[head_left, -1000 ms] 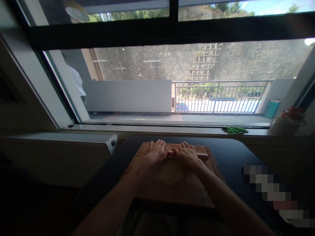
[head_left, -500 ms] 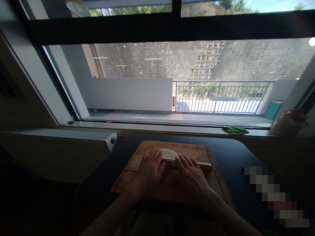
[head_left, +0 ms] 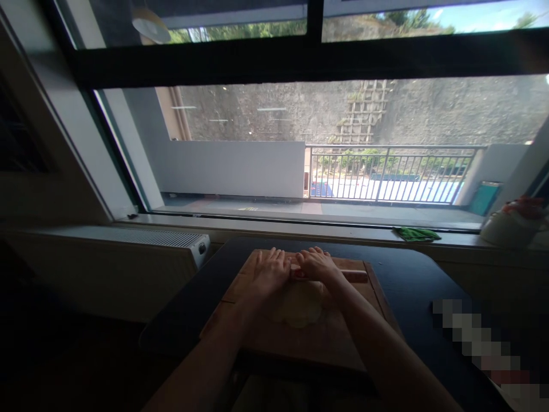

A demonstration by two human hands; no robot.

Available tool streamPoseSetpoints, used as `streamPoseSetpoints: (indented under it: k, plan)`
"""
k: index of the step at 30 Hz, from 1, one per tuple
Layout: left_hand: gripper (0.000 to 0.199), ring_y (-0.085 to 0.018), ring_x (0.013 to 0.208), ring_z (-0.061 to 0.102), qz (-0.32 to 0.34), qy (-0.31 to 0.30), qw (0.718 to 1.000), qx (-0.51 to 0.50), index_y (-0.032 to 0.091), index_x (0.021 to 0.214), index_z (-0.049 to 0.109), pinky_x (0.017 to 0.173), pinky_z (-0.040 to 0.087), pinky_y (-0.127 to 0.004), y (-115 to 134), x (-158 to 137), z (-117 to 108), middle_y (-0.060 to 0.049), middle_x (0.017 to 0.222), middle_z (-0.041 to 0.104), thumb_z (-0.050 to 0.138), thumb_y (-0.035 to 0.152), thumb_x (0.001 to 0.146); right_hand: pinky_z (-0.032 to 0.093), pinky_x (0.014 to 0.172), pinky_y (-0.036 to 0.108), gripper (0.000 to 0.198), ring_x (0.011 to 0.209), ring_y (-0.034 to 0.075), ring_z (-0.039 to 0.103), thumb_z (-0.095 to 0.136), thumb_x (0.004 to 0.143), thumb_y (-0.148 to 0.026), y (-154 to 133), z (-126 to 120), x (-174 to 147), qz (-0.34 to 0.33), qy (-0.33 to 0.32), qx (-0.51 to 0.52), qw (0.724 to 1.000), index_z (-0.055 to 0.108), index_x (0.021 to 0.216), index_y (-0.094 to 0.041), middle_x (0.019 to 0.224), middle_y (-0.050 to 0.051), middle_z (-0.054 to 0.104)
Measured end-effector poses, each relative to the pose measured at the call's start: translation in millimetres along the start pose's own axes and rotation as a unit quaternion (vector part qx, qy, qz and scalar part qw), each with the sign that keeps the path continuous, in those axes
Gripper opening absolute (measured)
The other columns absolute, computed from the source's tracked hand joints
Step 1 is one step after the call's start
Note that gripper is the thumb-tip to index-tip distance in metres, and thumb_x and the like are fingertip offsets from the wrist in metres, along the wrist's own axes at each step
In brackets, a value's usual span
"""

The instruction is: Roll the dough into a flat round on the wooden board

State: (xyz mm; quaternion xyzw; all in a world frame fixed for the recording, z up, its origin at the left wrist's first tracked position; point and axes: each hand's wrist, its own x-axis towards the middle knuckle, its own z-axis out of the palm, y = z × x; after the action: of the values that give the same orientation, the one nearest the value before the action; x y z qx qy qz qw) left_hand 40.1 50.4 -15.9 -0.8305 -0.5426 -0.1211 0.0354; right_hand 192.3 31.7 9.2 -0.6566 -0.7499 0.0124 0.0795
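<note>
A wooden rolling pin [head_left: 355,277] lies crosswise near the far side of a wooden board [head_left: 317,346]. Both palms rest on it. My left hand [head_left: 272,269] is over its left part with fingers stretched forward. My right hand [head_left: 317,264] lies over the middle, fingers also extended past the pin; the pin's right end sticks out beyond it. A pale, flattened round of dough [head_left: 298,309] spreads on the board on the near side of the pin, between my forearms. Its far edge is hidden by the pin and hands.
The board sits on a dark table [head_left: 412,280] with rounded corners. Behind it, a green cloth [head_left: 416,234] and a pale jug-like container [head_left: 510,226] stand on the windowsill. A white radiator [head_left: 163,243] is at the left. Something blurred out lies at the table's right.
Both hands and the rolling pin have moved forward, away from me, across the dough. The dough, mostly covered before, now shows on the near side. The view has shifted slightly.
</note>
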Motion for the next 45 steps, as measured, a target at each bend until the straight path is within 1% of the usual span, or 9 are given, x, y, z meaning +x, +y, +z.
streamPoseSetpoints:
  k: [4,10,14,19,23,27,30,35,45]
  plan:
    - [0.047,-0.025,0.13,0.034,-0.007,0.025,1.0,-0.003,0.013,0.124,0.051,0.108,0.014,-0.051,1,-1,1,-0.011,0.133,0.05,0.024,0.036,0.095,0.037,0.095,0.048,0.037,0.118,0.025,0.044,0.035,0.094,-0.042,-2,6,-5,0.009,0.021,-0.004,1.0,0.055,0.115,-0.019,0.124,0.009,0.053]
    - [0.041,-0.023,0.115,0.048,0.067,0.125,0.989,-0.041,0.018,0.127,0.048,0.11,0.015,-0.049,-4,-97,-7,-0.009,0.122,0.057,0.028,0.031,0.094,0.012,0.109,0.04,0.052,0.136,0.022,0.015,0.018,0.095,-0.042,-22,26,-80,-0.04,0.079,0.002,0.996,0.038,0.135,-0.015,0.142,0.009,0.037]
    - [0.038,-0.022,0.103,0.053,0.055,0.14,0.986,-0.068,0.021,0.124,0.05,0.109,0.017,-0.05,-4,-138,-8,-0.008,0.11,0.061,0.03,0.026,0.092,0.007,0.11,0.039,0.055,0.137,0.022,0.012,0.018,0.095,-0.041,-30,28,-87,-0.076,0.099,0.004,0.992,0.033,0.138,-0.012,0.148,0.009,0.027]
    - [0.031,-0.023,0.107,0.051,-0.003,0.148,0.988,-0.049,0.023,0.102,0.06,0.106,0.017,-0.055,-22,-114,-4,-0.007,0.106,0.061,0.031,0.029,0.093,0.016,0.107,0.044,0.049,0.134,0.025,0.021,0.02,0.096,-0.042,-51,22,-17,-0.067,0.074,0.003,0.995,0.053,0.121,-0.016,0.138,0.011,0.042]
    - [0.031,-0.025,0.112,0.046,-0.042,0.145,0.988,-0.029,0.023,0.091,0.062,0.103,0.019,-0.059,-42,-90,-6,-0.007,0.104,0.061,0.031,0.028,0.094,0.035,0.097,0.048,0.035,0.117,0.024,0.045,0.047,0.089,-0.041,-69,21,34,-0.071,0.051,-0.001,0.996,0.055,0.114,-0.017,0.125,0.009,0.052]
    - [0.033,-0.024,0.104,0.049,-0.028,0.15,0.988,-0.02,0.022,0.088,0.062,0.104,0.017,-0.058,-38,-100,-10,-0.006,0.095,0.061,0.031,0.03,0.094,0.035,0.097,0.046,0.035,0.121,0.024,0.041,0.037,0.093,-0.04,-69,22,25,-0.082,0.047,0.0,0.995,0.055,0.114,-0.018,0.124,0.009,0.052]
    - [0.03,-0.023,0.097,0.052,0.009,0.169,0.985,-0.015,0.02,0.102,0.061,0.107,0.013,-0.056,-21,-119,-9,-0.007,0.092,0.061,0.034,0.03,0.093,0.023,0.105,0.04,0.044,0.133,0.021,0.024,0.019,0.097,-0.038,-55,21,-16,-0.106,0.057,-0.004,0.993,0.057,0.112,-0.021,0.129,0.006,0.051]
    - [0.032,-0.024,0.099,0.052,0.054,0.172,0.983,-0.019,0.016,0.116,0.054,0.107,0.012,-0.058,-5,-137,-7,-0.007,0.096,0.06,0.041,0.03,0.091,0.012,0.109,0.038,0.047,0.135,0.019,0.019,0.018,0.096,-0.039,-33,21,-66,-0.122,0.076,-0.008,0.99,0.039,0.134,-0.02,0.142,0.005,0.038]
    - [0.023,-0.024,0.095,0.051,-0.008,0.178,0.984,0.031,0.017,0.102,0.059,0.104,0.016,-0.06,-36,-114,-4,-0.007,0.089,0.059,0.044,0.03,0.09,0.031,0.097,0.045,0.043,0.128,0.024,0.033,0.023,0.095,-0.044,-78,28,42,-0.123,0.025,0.014,0.992,0.053,0.118,-0.024,0.127,0.006,0.052]
